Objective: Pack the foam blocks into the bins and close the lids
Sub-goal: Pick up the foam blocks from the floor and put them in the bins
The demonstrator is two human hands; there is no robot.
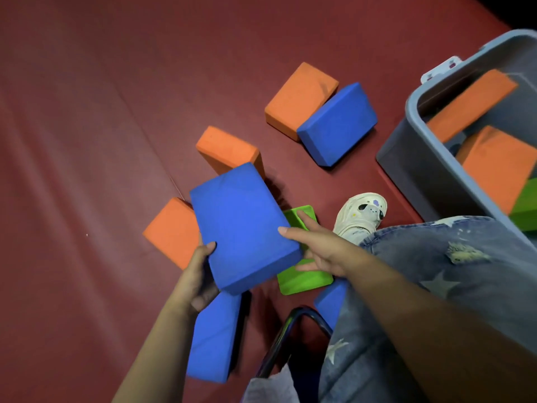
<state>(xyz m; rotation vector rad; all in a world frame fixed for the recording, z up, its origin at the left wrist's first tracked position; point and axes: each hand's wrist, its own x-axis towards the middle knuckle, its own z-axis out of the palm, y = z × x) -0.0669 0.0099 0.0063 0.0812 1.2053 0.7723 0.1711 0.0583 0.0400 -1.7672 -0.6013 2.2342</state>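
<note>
**Foam blocks: count and hold**

Foam blocks on the red mat [87,141]: three orange [299,97] [228,148] [171,231], three blue [337,123] [215,335] [331,301], one green [302,276]. A fourth blue block [241,225] is lifted off the mat, tilted, held between both hands. Left hand [200,274] curls round its lower left edge, thumb on top. Right hand [322,248] grips its right edge, thumb on top, fingers underneath against the green one. Grey bin [418,158] at the mat's right edge, lid off, holds two orange blocks [470,103] [499,167] and one green [526,207]. Sneaker [363,216] and jeans leg [436,286] beside it.
</note>
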